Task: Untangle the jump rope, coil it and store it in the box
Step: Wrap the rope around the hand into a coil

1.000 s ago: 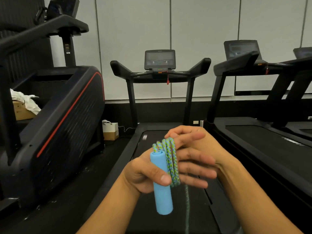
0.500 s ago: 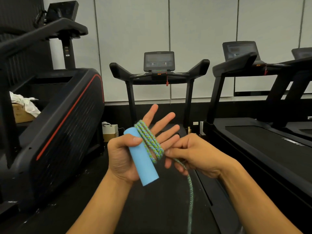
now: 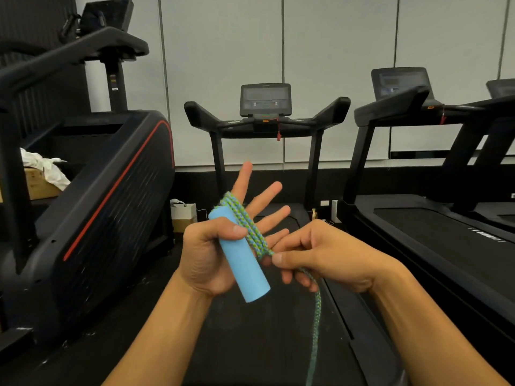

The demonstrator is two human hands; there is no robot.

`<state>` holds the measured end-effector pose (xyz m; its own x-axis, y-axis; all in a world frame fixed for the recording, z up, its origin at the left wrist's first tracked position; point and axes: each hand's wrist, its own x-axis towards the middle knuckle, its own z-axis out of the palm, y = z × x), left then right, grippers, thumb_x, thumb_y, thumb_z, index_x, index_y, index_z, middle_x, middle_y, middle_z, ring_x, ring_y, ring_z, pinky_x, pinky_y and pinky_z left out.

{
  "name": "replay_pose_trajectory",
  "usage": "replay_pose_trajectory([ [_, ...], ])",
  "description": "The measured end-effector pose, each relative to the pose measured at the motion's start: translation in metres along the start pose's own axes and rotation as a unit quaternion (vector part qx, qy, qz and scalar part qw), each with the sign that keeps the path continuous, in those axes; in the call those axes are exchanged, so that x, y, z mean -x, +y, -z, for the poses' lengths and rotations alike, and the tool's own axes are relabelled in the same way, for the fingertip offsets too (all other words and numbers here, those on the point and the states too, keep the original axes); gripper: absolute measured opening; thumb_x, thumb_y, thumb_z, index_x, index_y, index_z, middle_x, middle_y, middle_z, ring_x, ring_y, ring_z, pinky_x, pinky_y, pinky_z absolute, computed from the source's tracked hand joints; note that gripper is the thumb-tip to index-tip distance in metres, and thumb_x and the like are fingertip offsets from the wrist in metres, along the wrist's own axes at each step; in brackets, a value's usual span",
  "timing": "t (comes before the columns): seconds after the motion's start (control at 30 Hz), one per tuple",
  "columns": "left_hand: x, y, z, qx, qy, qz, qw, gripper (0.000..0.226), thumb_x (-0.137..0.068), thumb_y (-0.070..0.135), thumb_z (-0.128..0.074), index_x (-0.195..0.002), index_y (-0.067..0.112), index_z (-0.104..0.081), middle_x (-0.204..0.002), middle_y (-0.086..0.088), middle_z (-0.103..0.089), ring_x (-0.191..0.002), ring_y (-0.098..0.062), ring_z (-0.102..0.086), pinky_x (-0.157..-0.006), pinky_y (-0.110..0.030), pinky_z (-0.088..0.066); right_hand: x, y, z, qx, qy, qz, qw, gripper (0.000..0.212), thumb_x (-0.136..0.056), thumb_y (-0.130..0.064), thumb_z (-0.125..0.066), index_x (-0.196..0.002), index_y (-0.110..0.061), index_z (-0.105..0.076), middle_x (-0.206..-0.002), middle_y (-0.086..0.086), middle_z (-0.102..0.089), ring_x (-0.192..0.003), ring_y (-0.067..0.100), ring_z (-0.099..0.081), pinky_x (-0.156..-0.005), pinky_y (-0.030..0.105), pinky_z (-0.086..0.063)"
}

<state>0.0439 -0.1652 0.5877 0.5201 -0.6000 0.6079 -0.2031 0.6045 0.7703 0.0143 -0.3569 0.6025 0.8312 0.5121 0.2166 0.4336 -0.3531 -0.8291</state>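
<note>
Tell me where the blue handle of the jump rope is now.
In the head view, the blue handle sits centre frame, across the left hand, pinned by its thumb, beside the rope coils.

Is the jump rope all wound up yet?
Not yet. A few loops of rope wrap the left hand, but a loose length hangs below the right hand.

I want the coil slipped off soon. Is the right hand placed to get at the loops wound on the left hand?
Probably yes. The right hand pinches the rope right beside the loops on the left hand, whose spread fingers leave them exposed; only the thumb on the blue handle pins them.
</note>
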Motion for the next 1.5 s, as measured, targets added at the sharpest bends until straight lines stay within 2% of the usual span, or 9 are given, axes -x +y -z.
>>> replay_pose_trajectory([
  [0.3,0.002,-0.008,-0.003,-0.077,0.003,0.15,0.986,0.097,-0.064,0.004,-0.06,-0.153,0.032,-0.036,-0.146,-0.026,-0.051,-0.119,-0.043,-0.056,-0.107,-0.06,-0.04,0.009,-0.019,0.002,0.155,0.007,-0.032,0.987,0.013,-0.085,-0.014,-0.069,-0.074,-0.007,-0.071,-0.063,0.01,-0.063,-0.053,0.013,-0.052,-0.052,0.025,-0.046],
  [0.37,0.002,-0.012,-0.006,-0.105,0.019,0.168,0.98,0.092,-0.062,0.005,-0.064,-0.149,0.026,-0.043,-0.138,-0.025,-0.057,-0.114,-0.037,-0.06,-0.104,-0.063,-0.046,0.011,-0.02,0.004,0.172,0.025,-0.016,0.985,0.013,-0.084,-0.015,-0.069,-0.074,-0.007,-0.071,-0.054,-0.002,-0.059,-0.052,0.013,-0.052,-0.053,0.026,-0.044],
  [0.5,0.0,-0.018,-0.01,-0.15,0.004,0.18,0.972,0.058,-0.067,0.004,-0.065,-0.125,0.003,-0.059,-0.112,-0.026,-0.065,-0.112,-0.046,-0.064,-0.099,-0.068,-0.047,0.012,-0.02,0.011,0.162,0.06,0.025,0.985,0.012,-0.084,-0.016,-0.075,-0.075,-0.01,-0.072,-0.053,-0.006,-0.06,-0.053,0.011,-0.056,-0.055,0.025,-0.044],
  [0.63,0.001,-0.015,-0.011,-0.124,-0.021,0.2,0.972,0.039,-0.073,0.005,-0.063,-0.113,0.003,-0.063,-0.108,-0.032,-0.062,-0.101,-0.049,-0.064,-0.095,-0.068,-0.046,0.013,-0.02,0.013,0.158,0.084,0.055,0.982,0.013,-0.08,-0.021,-0.082,-0.081,-0.011,-0.073,-0.058,-0.002,-0.067,-0.052,0.003,-0.06,-0.056,0.019,-0.047],
  [0.77,0.001,-0.018,-0.01,-0.128,-0.055,0.229,0.963,0.051,-0.077,0.005,-0.064,-0.127,0.003,-0.053,-0.118,-0.034,-0.058,-0.107,-0.051,-0.059,-0.096,-0.072,-0.041,0.012,-0.017,0.013,0.208,0.144,0.08,0.964,0.016,-0.071,-0.026,-0.088,-0.074,-0.018,-0.074,-0.055,-0.007,-0.064,-0.049,-0.003,-0.053,-0.052,0.011,-0.04],
  [1.0,0.0,-0.018,-0.007,-0.078,-0.101,0.207,0.97,0.053,-0.076,0.008,-0.071,-0.127,0.003,-0.056,-0.123,-0.033,-0.058,-0.114,-0.053,-0.057,-0.097,-0.077,-0.035,0.009,-0.013,0.015,0.171,0.17,0.133,0.961,0.016,-0.072,-0.018,-0.087,-0.081,-0.02,-0.073,-0.073,-0.001,-0.072,-0.064,0.003,-0.064,-0.065,0.027,-0.054],
  [1.2,-0.005,-0.03,-0.01,-0.085,-0.074,0.178,0.978,0.07,-0.067,-0.018,-0.052,-0.133,0.004,-0.05,-0.125,-0.03,-0.061,-0.118,-0.051,-0.06,-0.096,-0.066,-0.049,0.003,-0.005,0.018,0.146,0.212,0.153,0.954,0.016,-0.075,-0.013,-0.084,-0.082,-0.02,-0.072,-0.07,-0.003,-0.07,-0.063,0.001,-0.064,-0.063,0.02,-0.052],
  [1.37,-0.005,-0.037,-0.008,-0.066,-0.088,0.198,0.974,0.058,-0.073,-0.015,-0.054,-0.128,0.003,-0.051,-0.115,-0.024,-0.066,-0.105,-0.041,-0.069,-0.094,-0.051,-0.055,-0.001,0.005,0.021,0.079,0.231,0.161,0.956,0.015,-0.072,-0.012,-0.085,-0.081,-0.015,-0.073,-0.071,-0.001,-0.071,-0.063,0.001,-0.065,-0.061,0.017,-0.052],
  [1.5,-0.007,-0.04,-0.012,-0.04,-0.112,0.196,0.973,0.058,-0.074,-0.014,-0.055,-0.13,0.003,-0.051,-0.123,-0.028,-0.061,-0.112,-0.044,-0.065,-0.097,-0.054,-0.053,-0.001,0.007,0.018,-0.044,0.223,0.144,0.963,0.022,-0.067,-0.024,-0.081,-0.082,-0.01,-0.073,-0.072,0.004,-0.073,-0.067,0.013,-0.069,-0.065,0.023,-0.057],
])
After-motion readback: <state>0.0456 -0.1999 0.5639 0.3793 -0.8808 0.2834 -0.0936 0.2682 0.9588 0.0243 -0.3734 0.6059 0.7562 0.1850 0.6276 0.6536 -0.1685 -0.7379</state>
